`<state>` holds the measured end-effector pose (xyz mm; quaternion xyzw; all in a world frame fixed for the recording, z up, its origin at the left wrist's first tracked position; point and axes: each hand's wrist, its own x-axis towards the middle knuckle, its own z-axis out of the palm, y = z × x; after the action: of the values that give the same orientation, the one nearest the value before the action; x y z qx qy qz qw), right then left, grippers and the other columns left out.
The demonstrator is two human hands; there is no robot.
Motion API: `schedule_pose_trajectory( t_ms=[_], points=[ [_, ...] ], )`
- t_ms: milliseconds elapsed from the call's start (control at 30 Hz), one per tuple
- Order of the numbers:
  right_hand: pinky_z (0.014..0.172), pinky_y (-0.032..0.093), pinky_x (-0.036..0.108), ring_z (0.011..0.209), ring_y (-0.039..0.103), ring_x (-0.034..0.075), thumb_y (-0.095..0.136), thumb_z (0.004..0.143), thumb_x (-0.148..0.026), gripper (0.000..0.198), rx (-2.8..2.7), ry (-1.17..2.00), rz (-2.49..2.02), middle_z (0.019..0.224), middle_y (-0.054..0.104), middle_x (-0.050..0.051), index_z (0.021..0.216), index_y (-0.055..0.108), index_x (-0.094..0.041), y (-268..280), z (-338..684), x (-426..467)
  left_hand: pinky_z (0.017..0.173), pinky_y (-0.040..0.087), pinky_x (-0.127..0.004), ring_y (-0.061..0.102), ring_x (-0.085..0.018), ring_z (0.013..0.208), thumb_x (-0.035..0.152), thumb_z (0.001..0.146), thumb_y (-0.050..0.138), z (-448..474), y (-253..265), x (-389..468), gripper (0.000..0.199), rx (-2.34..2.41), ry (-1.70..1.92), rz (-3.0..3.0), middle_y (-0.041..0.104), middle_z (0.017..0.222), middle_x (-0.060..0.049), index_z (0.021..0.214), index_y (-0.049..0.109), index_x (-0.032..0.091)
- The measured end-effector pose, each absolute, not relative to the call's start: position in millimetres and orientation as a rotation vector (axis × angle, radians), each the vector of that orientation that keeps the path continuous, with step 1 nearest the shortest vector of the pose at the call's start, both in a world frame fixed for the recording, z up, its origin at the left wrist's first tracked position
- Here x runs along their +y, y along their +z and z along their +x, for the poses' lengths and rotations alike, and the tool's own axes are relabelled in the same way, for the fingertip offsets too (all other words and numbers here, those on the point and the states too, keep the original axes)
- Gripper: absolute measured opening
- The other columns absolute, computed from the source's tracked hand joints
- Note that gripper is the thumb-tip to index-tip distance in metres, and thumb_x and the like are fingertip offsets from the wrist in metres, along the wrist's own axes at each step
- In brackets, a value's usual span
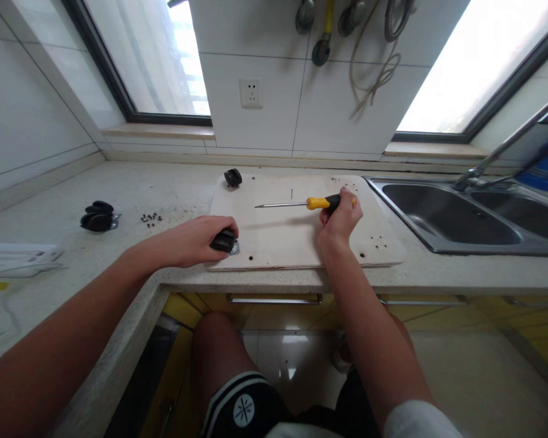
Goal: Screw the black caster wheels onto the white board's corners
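A white board (278, 243) with small holes near its corners lies flat on the countertop. At its near left corner, my left hand (210, 236) is closed around a black caster wheel (223, 241), whose metal plate rests on the board. My right hand (341, 218) grips a screwdriver (317, 203) by its yellow and black handle, over the board's right half. The shaft points left, above the board, its tip away from the caster. Another black caster (232, 177) sits at the board's far left corner.
Several small screws (151, 219) lie on the countertop (178, 198), with more black casters (98, 216) left of them. A white object with a cable (21, 252) is at far left. The double sink (447, 213) and faucet (475, 173) stand right of the board. Drawer handles (274, 300) project below the counter edge.
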<state>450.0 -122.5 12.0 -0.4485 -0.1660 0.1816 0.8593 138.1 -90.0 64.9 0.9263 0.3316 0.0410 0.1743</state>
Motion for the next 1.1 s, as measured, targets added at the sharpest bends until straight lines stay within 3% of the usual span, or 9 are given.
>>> schedule_pose_trajectory(
  t_ms=[300, 600, 833, 1100],
  points=[
    [0.035, 0.028, 0.018, 0.043, 0.039, 0.005, 0.076, 0.077, -0.057, 0.043, -0.355, 0.382, -0.930, 0.062, 0.037, -0.013, 0.081, 0.046, -0.027, 12.5, 448.3, -123.2, 0.097, 0.052, -0.037, 0.073, -0.029, 0.108, 0.036, 0.085, 0.065, 135.7, 68.6, -87.1, 0.037, 0.916, 0.075, 2.592, 0.079, 0.119, -0.007, 0.120, 0.071, 0.025],
    [0.038, 0.032, 0.018, 0.050, 0.044, 0.008, 0.073, 0.086, -0.055, 0.038, -0.517, 0.271, -0.986, 0.067, 0.041, -0.010, 0.083, 0.049, -0.026, 10.0, 444.9, -127.5, 0.090, 0.051, -0.037, 0.073, -0.029, 0.104, 0.037, 0.083, 0.066, 133.1, 64.8, -83.9, 0.045, 0.955, 0.100, 2.576, 0.079, 0.116, -0.007, 0.126, 0.065, 0.025],
    [0.053, 0.044, 0.024, 0.059, 0.047, 0.011, 0.067, 0.097, -0.049, 0.030, -0.825, 0.037, -1.020, 0.070, 0.047, -0.007, 0.084, 0.055, -0.024, 8.8, 426.3, -139.0, 0.091, 0.052, -0.039, 0.072, -0.029, 0.105, 0.038, 0.084, 0.066, 133.1, 64.2, -83.3, 0.044, 0.944, 0.101, 2.556, 0.078, 0.116, -0.008, 0.126, 0.064, 0.024],
    [0.060, 0.040, 0.025, 0.062, 0.046, 0.010, 0.063, 0.102, -0.042, 0.027, -1.039, -0.165, -0.999, 0.071, 0.050, -0.006, 0.084, 0.054, -0.024, 25.4, 399.4, -145.1, 0.092, 0.051, -0.039, 0.071, -0.030, 0.107, 0.038, 0.082, 0.067, 132.6, 62.7, -82.4, 0.046, 0.937, 0.108, 2.552, 0.077, 0.119, -0.008, 0.126, 0.064, 0.025]
  ],
)
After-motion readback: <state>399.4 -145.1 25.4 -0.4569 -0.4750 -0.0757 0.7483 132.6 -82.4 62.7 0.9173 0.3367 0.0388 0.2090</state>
